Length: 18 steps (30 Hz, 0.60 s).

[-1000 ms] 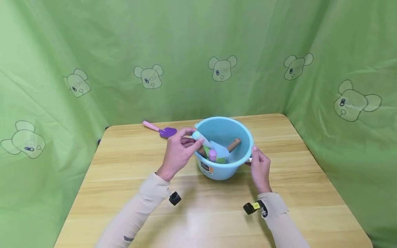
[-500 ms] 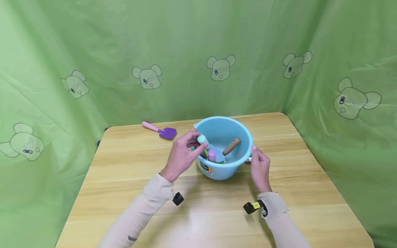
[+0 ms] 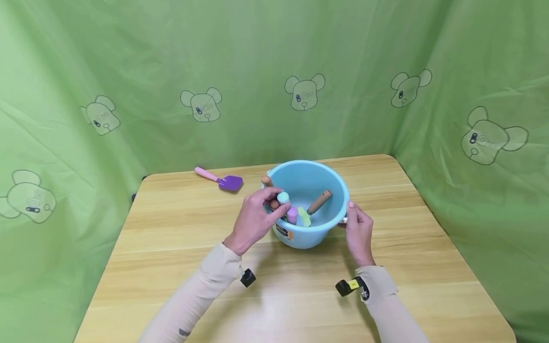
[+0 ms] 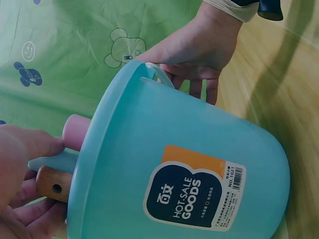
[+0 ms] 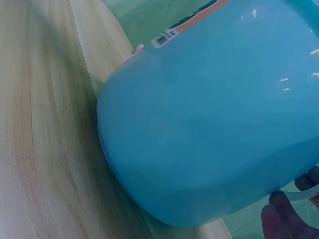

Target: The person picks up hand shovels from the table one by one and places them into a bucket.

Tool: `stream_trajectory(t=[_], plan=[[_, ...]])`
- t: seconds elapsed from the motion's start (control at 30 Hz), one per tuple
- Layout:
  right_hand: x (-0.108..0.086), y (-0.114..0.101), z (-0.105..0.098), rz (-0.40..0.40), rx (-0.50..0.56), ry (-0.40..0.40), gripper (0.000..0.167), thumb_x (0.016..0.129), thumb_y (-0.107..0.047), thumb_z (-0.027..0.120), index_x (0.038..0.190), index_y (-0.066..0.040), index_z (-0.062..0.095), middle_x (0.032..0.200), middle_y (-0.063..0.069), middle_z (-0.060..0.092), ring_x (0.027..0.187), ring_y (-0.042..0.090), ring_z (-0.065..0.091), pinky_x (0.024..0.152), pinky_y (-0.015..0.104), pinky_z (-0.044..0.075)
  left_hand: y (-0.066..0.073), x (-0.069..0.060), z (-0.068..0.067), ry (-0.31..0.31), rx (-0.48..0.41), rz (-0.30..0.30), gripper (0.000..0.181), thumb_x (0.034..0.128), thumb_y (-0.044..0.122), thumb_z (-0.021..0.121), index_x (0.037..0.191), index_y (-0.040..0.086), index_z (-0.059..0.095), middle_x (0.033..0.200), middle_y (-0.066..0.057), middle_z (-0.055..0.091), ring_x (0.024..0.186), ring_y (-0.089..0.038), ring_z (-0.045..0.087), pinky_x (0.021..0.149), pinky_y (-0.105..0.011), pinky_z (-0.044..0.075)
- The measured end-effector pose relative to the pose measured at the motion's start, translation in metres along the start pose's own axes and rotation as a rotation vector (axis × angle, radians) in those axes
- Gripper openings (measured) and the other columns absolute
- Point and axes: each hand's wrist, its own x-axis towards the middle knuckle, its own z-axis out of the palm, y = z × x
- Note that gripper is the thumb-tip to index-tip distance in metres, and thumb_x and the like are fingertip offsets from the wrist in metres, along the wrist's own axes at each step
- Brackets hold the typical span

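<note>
A light blue bucket point(image 3: 306, 239) stands upright on the table. My left hand point(image 3: 256, 218) is at its left rim, pinching the light blue handle point(image 3: 283, 197) of a toy shovel between thumb and fingers. The shovel's blade is down inside, mostly hidden. Beside that handle are a lilac-pink handle point(image 3: 292, 215) and a wooden handle point(image 4: 54, 183) near my left fingers. Another wooden handle point(image 3: 319, 201) leans at the inner right, above a pale green piece point(image 3: 304, 217). My right hand point(image 3: 360, 234) grips the bucket's side loop point(image 4: 160, 74) at the right rim.
A small shovel point(image 3: 230, 183) with a purple blade and pink handle lies at the back left of the wooden table point(image 3: 171, 247). Green curtain point(image 3: 249, 57) with printed bear heads hangs behind and along both sides.
My left hand has moved slightly right and down, lowering the shovel. Its light blue blade, clearly seen before, has sunk into the bucket and its handle stands more upright. My right hand stays put.
</note>
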Motion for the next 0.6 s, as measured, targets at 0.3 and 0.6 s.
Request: stream_trajectory(t=[0.3,0.6], plan=[[-0.001,-0.003,0.002,0.001,0.012,0.011,0.051,0.11,-0.036,0.049,0.106,0.009,0.072,0.095,-0.001,0.071,0.086,0.007,0.069,0.072,0.023,0.067,-0.003,0.0,-0.001,-0.016,0.031,-0.035,0.032,0.0914,0.019,0.081,0.119,0.005,0.072,0.106,-0.008,0.074,0.092,-0.016,0.069,0.085,-0.03,0.064],[-0.001,-0.004,0.003,0.017,0.004,0.001,0.052,0.11,-0.04,0.048,0.105,0.007,0.072,0.1,0.007,0.072,0.092,0.015,0.07,0.076,0.026,0.067,-0.011,-0.004,-0.01,0.009,0.009,-0.07,0.033,0.0923,0.025,0.08,0.12,0.008,0.072,0.113,-0.004,0.073,0.103,-0.016,0.069,0.091,-0.032,0.064]])
